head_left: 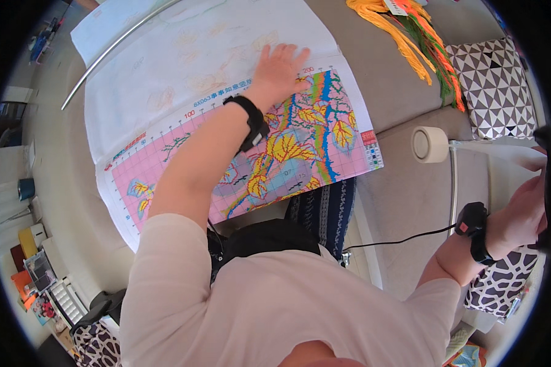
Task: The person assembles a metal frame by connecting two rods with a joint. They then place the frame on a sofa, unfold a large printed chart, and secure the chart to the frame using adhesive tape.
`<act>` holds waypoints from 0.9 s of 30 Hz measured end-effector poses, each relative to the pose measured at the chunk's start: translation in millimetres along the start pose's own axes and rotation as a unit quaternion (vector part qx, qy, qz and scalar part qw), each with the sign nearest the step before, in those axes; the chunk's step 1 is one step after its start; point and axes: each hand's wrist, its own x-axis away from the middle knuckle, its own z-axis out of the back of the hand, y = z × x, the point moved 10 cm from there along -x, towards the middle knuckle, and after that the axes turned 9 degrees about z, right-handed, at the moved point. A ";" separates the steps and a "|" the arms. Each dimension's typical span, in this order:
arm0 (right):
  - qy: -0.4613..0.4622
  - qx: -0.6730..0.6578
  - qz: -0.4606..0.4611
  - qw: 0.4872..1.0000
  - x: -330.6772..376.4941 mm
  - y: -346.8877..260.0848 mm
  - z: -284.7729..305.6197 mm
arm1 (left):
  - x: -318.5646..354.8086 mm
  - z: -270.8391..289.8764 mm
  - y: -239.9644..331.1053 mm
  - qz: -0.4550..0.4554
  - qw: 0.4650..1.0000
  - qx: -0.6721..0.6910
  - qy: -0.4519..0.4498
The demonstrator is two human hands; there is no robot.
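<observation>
A large sheet with a printed cross-stitch pattern (pixel 288 150) of yellow leaves on pink lies in front of me, partly over my lap. Its far part is a white area (pixel 147 104) with faint coloured marks. My left hand (pixel 278 70) rests flat, fingers spread, near where the white meets the printed pattern. Out at the far right, my right hand (pixel 523 205) has bent fingers, partly cut off by the dark picture rim. Beside it stretches a pale translucent strip (pixel 502 150); whether the fingers grip it is unclear. A beige tape roll (pixel 428 145) sits on the sofa left of that strip.
Orange, yellow and green thread skeins (pixel 413 40) lie on the grey sofa (pixel 404 202), near a triangle-patterned cushion (pixel 493 88). A thin metal rod (pixel 116 49) crosses the sheet's far left. A black cable (pixel 404 240) runs to my right wristband (pixel 476 229).
</observation>
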 end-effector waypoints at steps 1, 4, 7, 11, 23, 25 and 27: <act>-0.003 -0.014 -0.001 1.000 0.1 -1.3 -7.5 | 12.3 6.0 8.6 -0.013 0.999 -0.024 0.022; -0.005 -0.093 -0.020 0.995 5.9 -5.8 -35.1 | 72.1 24.2 14.0 -0.007 1.000 -0.002 -0.005; -0.030 -0.134 -0.023 0.990 4.7 -13.4 -64.6 | 154.3 40.8 6.3 -0.009 0.997 0.006 -0.076; -0.090 -0.173 -0.025 0.980 2.6 -29.9 -116.5 | 237.8 57.5 -38.0 0.027 0.995 0.015 -0.095; -0.075 -0.238 -0.034 0.968 -10.4 -99.4 -225.8 | 373.5 125.1 -208.8 0.343 0.933 -0.108 0.000; -0.102 -0.238 -0.021 0.966 -13.9 -112.6 -240.8 | 392.5 123.3 -204.4 0.362 0.926 -0.103 -0.001; -0.140 -0.288 -0.013 0.947 -18.4 -126.7 -262.5 | 424.8 131.5 -213.0 0.433 0.893 -0.124 0.022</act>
